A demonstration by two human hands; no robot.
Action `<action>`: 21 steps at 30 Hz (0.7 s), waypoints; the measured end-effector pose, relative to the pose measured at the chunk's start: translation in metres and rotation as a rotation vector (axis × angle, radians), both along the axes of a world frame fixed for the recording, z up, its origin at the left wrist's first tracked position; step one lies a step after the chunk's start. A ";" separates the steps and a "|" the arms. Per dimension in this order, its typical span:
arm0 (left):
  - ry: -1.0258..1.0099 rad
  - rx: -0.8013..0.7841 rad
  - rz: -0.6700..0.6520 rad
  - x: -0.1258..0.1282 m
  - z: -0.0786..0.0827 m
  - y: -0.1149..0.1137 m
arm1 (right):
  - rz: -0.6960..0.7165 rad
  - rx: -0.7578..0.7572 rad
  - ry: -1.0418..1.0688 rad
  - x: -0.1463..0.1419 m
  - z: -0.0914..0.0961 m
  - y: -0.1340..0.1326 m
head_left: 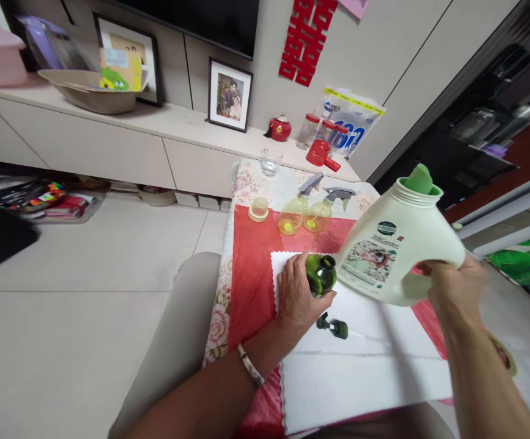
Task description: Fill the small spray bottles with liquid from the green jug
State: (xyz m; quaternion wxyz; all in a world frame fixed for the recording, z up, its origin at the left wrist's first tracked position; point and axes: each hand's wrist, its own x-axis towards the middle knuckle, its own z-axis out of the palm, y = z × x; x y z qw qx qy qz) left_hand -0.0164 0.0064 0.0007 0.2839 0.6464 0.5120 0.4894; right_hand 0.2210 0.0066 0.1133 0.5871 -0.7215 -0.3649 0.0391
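The left hand curls around a dark green bottle from its left side, fingers behind and thumb stretched across the near side; the forearm reaches up and rightward from the lower edge, a bracelet at the wrist. The bottle's mouth is uncapped, over the white cloth. The right hand is closed on the handle of a pale green detergent jug, its forearm rising from the lower right. The jug, right of the bottle, tilts with its open neck and green spout up and to the right. A dark green pump head lies on the cloth, nearer the wearer than the bottle. Beyond stand two spray bottles, a pale cap to their left, and a glass mug farther back.
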 end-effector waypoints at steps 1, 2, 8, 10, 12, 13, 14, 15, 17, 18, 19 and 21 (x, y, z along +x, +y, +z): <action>0.000 -0.003 -0.002 0.000 0.000 0.000 | -0.028 -0.012 -0.038 0.000 0.012 -0.007; -0.001 -0.008 -0.004 0.000 0.000 0.000 | -0.060 -0.032 -0.079 -0.001 0.023 -0.014; -0.004 -0.020 0.005 -0.001 0.004 -0.001 | -0.141 -0.315 -0.394 0.006 0.079 -0.055; -0.006 -0.021 0.006 -0.001 0.005 -0.001 | -0.126 -0.422 -0.489 0.019 0.086 -0.069; -0.010 -0.029 0.003 -0.001 0.005 -0.001 | -0.108 -0.467 -0.524 0.036 0.086 -0.080; -0.012 -0.031 -0.001 -0.001 0.005 -0.002 | -0.098 -0.485 -0.542 0.044 0.085 -0.084; -0.015 -0.031 -0.006 -0.002 0.005 -0.002 | -0.087 -0.516 -0.574 0.052 0.084 -0.087; -0.016 -0.031 -0.010 -0.002 0.005 -0.002 | -0.085 -0.549 -0.616 0.058 0.083 -0.090; -0.012 -0.027 -0.015 -0.002 0.004 -0.002 | -0.087 -0.634 -0.704 0.063 0.083 -0.092; -0.008 -0.025 -0.017 -0.002 0.004 -0.002 | -0.094 -0.678 -0.737 0.062 0.084 -0.092; -0.007 -0.025 -0.018 -0.002 0.004 -0.002 | -0.101 -0.721 -0.754 0.059 0.085 -0.091; -0.007 -0.026 -0.022 -0.002 0.005 -0.002 | -0.125 -0.800 -0.751 0.049 0.089 -0.087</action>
